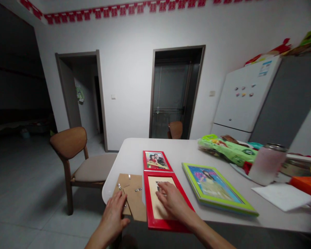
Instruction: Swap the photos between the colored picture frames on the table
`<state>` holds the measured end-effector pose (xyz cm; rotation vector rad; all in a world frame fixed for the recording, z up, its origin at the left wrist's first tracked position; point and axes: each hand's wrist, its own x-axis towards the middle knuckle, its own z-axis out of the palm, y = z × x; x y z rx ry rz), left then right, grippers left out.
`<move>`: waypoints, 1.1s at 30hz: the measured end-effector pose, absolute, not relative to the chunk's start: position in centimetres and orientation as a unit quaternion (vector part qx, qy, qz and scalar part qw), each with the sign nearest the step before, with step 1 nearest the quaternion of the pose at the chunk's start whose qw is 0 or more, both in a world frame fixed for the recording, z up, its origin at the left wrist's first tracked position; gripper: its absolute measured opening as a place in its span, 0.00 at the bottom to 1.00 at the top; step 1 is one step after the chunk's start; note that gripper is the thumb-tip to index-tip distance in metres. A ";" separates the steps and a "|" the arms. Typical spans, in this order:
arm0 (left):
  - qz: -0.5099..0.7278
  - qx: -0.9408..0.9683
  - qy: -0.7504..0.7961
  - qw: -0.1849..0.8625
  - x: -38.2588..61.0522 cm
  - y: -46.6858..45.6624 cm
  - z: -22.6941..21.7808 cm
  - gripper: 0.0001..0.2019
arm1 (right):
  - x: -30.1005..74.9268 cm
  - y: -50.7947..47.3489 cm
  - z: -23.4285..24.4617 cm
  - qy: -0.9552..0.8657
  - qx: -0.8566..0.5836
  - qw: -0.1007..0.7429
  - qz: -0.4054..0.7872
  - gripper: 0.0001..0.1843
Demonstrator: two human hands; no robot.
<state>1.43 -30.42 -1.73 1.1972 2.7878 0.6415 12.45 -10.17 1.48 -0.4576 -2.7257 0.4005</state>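
Observation:
My left hand (113, 211) rests open at the left edge of a brown backing board (135, 204), which has small metal clips and a dark slit. My right hand (172, 200) lies over a red picture frame (150, 218), fingers stretched out and nothing visibly gripped. Beneath its fingertips, a small dark picture (158, 186) on a cream sheet (153, 193) is partly covered. Beyond it lies a smaller red frame (157, 161) with a photo of two people. To the right, a lime-green frame (217, 186) holds a photo of a person in a pale dress.
The white table (134, 148) also bears a green plastic bag (228, 150), a pink bottle (268, 164), a white sheet (283, 196) and an orange box (307, 186) on the right. A wooden chair (69, 145) stands left of the table. A white fridge (242, 97) is behind.

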 end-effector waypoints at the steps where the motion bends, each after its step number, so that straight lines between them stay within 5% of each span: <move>1: 0.190 0.371 0.909 0.005 0.9 -30.7 -2.1 0.34 | 11.9 -11.7 1.5 -0.964 -0.135 0.174 0.151 0.20; 7: 0.201 0.359 0.910 -0.055 -0.7 -31.0 -3.5 0.29 | 8.4 -18.1 -0.1 -0.976 -0.080 0.149 0.138 0.27; 15: 0.312 0.422 0.847 -0.082 2.0 -29.0 -0.3 0.25 | 11.7 -14.1 2.6 -0.941 -0.060 0.189 0.275 0.30; 25: 0.329 0.493 0.802 0.070 8.0 -22.1 -0.3 0.27 | 18.9 -6.6 1.0 -0.941 -0.128 0.147 0.275 0.26; 33: 0.259 0.501 0.822 0.078 7.7 -22.2 0.5 0.18 | 18.1 -6.1 -1.2 -0.951 -0.144 0.158 0.223 0.23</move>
